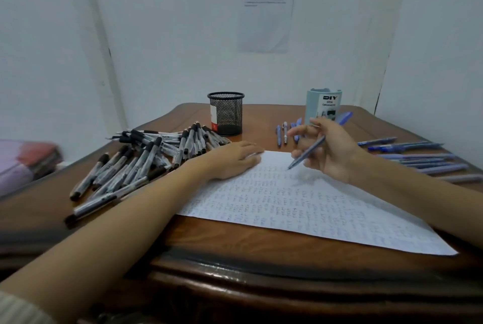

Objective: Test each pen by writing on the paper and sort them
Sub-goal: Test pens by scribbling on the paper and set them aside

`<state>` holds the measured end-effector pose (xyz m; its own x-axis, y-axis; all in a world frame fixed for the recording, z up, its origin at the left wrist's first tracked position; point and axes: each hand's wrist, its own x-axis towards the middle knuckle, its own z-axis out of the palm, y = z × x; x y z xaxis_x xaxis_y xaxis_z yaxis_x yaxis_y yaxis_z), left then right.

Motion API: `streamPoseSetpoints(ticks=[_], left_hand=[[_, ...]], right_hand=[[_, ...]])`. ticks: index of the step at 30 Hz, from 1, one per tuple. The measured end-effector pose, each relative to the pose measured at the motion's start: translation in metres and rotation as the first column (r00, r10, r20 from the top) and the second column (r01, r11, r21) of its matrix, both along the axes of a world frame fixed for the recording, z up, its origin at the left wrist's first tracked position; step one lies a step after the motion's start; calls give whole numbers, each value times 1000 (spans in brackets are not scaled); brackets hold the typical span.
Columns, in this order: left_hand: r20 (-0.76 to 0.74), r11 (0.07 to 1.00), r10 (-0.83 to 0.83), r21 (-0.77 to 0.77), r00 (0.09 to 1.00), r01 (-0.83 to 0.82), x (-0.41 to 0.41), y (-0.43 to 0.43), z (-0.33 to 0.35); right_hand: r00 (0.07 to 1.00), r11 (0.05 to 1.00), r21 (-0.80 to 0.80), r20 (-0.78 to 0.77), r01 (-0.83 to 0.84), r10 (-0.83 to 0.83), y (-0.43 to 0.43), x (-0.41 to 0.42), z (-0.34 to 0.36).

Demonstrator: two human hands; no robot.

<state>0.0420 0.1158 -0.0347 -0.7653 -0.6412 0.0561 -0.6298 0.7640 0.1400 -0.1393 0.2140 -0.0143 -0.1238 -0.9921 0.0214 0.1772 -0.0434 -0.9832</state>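
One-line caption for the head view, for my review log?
Right hand holds a blue pen over the scribbled paper; left hand rests on its corner beside piled black-capped pens.

On the wooden worktop (235,242) lies a paper (300,206) covered in small handwriting. The left hand (235,159) rests flat on its far left corner. The right hand (334,151) grips a blue pen (308,152), its tip low over the sheet's far edge. A heap of black-capped pens (141,161) sits left, blue pens (423,160) right, with a mesh cup (226,111) and a pale organizer (324,104) behind.
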Motion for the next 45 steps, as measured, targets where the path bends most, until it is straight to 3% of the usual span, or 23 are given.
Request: streamPoseSetpoints(ticks=[3,8,15,19,45], left_hand=[[17,999,5,-34,1000,-5,-2,1,-1],[-18,998,-7,-61,1000,6,0,2,-2],[-23,998,-3,-56,1000,2,-1,0,-3],[-9,999,-9,-47,1000,9,0,-2,-3],[16,1000,11,-18,1000,-11,-1,5,1]], right_hand=[[986,1000,3,-167,-1,2,3,-3,2],[951,983,74,-250,-170,184,5,5,-3],[881,988,-154,-471,-29,-48,3,24,-17],[849,981,-189,-524,-41,-65,0,21,-20],[814,983,-179,-575,-30,-80,-1,22,-22]])
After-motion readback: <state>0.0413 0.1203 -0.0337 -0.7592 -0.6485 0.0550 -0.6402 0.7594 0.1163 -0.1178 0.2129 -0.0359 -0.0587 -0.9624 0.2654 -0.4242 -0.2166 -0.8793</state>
